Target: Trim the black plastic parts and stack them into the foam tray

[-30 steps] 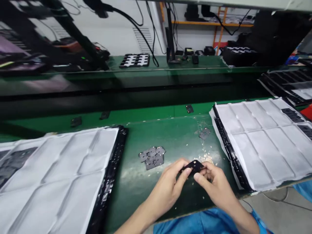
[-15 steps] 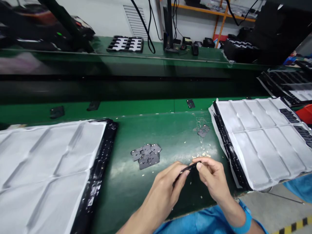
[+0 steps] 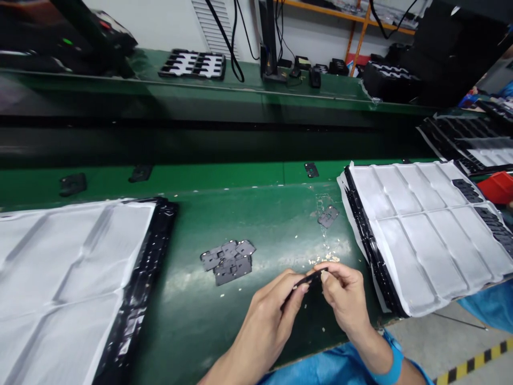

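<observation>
Between my two hands is a thin flat black plastic plate (image 3: pixel 311 277), seen nearly edge-on above the green table. My left hand (image 3: pixel 276 305) is closed on its left end, thumb and fingers on opposite faces. My right hand (image 3: pixel 345 291) pinches the far right end between thumb and forefinger. Left of the hands lies a small overlapping pile of similar dark plates (image 3: pixel 228 261), with square cutouts. One more loose plate (image 3: pixel 328 216) rests beyond my right hand. Small pale scraps (image 3: pixel 326 259) are scattered on the tabletop just past my fingers.
At the right stands a stack of black trays topped with a white compartmented tray (image 3: pixel 425 230) holding some dark plates at its far side. Another white-topped stack (image 3: pixel 60 267) fills the left. Further plates (image 3: pixel 311 170) lie on the bright green strip behind. A red bin (image 3: pixel 497 187) is at far right.
The whole view has shifted slightly, so the pile and trays appear further left. Both hands keep hold of the black plate, which is tilted a little differently.
</observation>
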Tool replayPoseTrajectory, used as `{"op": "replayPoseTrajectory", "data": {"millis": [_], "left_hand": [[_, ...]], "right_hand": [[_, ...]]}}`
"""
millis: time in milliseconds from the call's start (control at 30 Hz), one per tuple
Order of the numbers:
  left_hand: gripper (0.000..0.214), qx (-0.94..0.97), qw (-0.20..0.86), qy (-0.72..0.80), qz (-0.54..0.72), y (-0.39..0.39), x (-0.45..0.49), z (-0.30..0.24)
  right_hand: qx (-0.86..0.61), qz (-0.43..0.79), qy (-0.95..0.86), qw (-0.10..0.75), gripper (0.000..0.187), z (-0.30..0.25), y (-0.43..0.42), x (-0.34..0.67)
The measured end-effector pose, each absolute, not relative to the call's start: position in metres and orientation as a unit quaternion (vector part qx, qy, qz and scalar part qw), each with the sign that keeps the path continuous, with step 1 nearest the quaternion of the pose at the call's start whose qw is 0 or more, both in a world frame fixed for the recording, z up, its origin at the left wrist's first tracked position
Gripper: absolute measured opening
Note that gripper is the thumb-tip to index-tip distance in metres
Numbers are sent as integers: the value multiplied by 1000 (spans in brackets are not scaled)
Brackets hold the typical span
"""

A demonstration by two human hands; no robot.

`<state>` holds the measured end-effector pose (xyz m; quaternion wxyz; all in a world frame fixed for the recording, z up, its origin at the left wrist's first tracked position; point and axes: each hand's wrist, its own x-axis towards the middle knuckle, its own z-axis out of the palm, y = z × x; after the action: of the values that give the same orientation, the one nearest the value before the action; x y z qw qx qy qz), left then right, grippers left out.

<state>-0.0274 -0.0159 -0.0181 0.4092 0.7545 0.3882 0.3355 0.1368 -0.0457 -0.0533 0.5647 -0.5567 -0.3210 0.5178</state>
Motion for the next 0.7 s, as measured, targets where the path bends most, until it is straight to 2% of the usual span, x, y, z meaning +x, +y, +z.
{"op": "replayPoseTrajectory", "data": {"millis": [200, 500, 700], "left_hand": [[18, 763, 407, 382, 326, -16, -25, -13], [22, 775, 398, 384, 307, -21, -27, -11], [24, 767, 416, 393, 291, -21, -26, -6]], "right_hand": [[-546, 529, -344, 551, 24, -46, -48, 146], [-579, 453, -395, 551, 15, -38, -49, 146], [-574, 456, -398, 551, 16, -41, -52, 146]]}}
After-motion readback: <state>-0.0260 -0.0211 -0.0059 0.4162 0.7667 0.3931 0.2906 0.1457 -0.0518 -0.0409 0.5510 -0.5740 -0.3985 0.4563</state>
